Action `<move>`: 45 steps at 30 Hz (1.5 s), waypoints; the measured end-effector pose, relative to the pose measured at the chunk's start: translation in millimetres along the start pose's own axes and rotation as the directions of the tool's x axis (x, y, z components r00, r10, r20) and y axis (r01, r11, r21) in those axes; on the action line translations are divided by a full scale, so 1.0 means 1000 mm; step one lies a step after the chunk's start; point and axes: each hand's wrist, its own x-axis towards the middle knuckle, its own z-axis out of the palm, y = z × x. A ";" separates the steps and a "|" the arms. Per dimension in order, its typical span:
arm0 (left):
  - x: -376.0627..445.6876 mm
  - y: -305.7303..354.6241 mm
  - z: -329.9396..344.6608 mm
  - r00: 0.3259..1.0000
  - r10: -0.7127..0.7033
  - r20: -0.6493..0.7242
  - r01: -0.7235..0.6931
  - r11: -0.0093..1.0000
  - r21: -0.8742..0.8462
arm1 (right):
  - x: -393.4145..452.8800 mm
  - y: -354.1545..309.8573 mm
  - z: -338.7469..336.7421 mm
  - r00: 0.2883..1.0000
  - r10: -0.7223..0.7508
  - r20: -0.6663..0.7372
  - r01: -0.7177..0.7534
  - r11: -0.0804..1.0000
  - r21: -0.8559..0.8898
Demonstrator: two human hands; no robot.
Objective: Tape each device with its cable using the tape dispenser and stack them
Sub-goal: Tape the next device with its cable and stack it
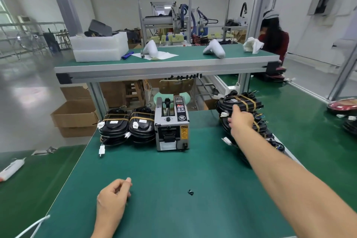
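Factory floor, white walls, aluminium-frame workstations behind; we work at a bench covered in a matte green mat.

Progress, as we judge it: at the far left edge of the bench stand two stacks of glossy black oval plastic devices, each top unit bound with yellowish tape bands over its coiled cable, white connectors dangling. These look finished. At the far right edge a leaning pile of the same black devices runs along the edge; several show tape bands, but we cannot tell whether all of them are taped.

Between them, at the far middle of the bench, sits the grey metal box-shaped tape dispenser with a black control panel and a yellow caution label. No cut strip is visible at its mouth.

Right hand: arm stretched out, fingers resting on the upper device of the right pile; a closed grip is not evident. Left hand: loosely curled, empty, resting near the front left of the bench.

A small black fragment lies on the mat, front centre.
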 end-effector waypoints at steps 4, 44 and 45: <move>0.003 -0.001 0.000 1.000 0.001 -0.002 -0.001 1.000 -0.008 | 0.033 -0.016 0.005 0.984 0.180 -0.008 -0.177 0.974 0.140; 0.000 -0.007 -0.008 0.999 -0.032 -0.033 0.014 0.894 -0.449 | -0.148 0.028 -0.071 0.564 -0.188 0.804 0.640 0.715 -0.282; 0.000 -0.008 -0.009 0.999 -0.028 -0.041 0.006 0.889 -0.458 | -0.156 0.030 -0.064 0.508 -0.185 0.842 0.737 0.599 -0.313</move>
